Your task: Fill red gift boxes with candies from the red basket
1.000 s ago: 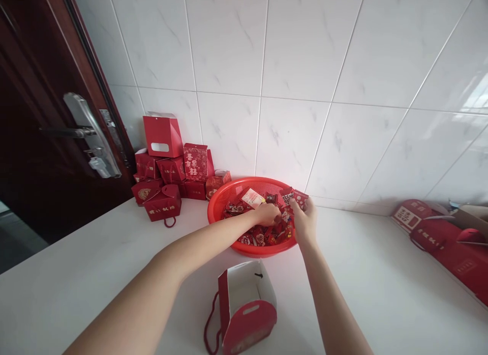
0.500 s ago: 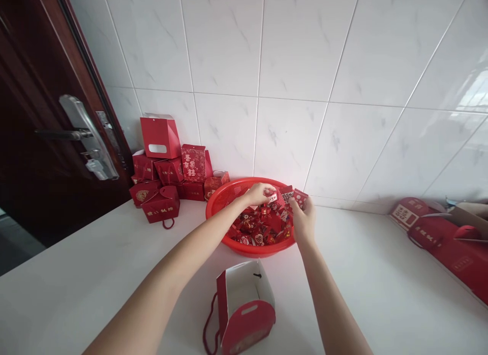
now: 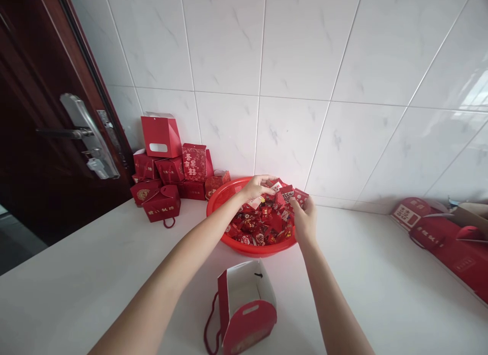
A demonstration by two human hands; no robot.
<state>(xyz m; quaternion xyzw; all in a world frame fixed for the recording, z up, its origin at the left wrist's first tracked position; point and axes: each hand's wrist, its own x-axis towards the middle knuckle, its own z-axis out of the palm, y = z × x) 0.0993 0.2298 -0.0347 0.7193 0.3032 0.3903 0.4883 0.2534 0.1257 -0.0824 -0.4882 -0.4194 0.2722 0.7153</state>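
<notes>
A red plastic basket [image 3: 255,251] by the wall holds many red wrapped candies [image 3: 249,224]. Over its far side, my left hand [image 3: 257,188] pinches a small red-and-white candy packet [image 3: 277,185] between thumb and fingers. At the right rim, my right hand [image 3: 304,217] is closed on red candy packets [image 3: 286,193] with printed characters, held upright close to the left hand. Nearer to me stands an opened red gift box [image 3: 249,324], its white inside showing a small black mark. A dark red cord handle [image 3: 211,324] hangs at its left side.
Several red gift boxes [image 3: 162,172] are stacked against the tiled wall on the left, beside a dark wooden door [image 3: 41,80] with a metal handle. More red packaging [image 3: 450,243] lies at the right on the white table [image 3: 354,273].
My left hand has shifted slightly, and more of the packet in its fingers shows, close to the right hand's packets. My right hand stays nearly in place.
</notes>
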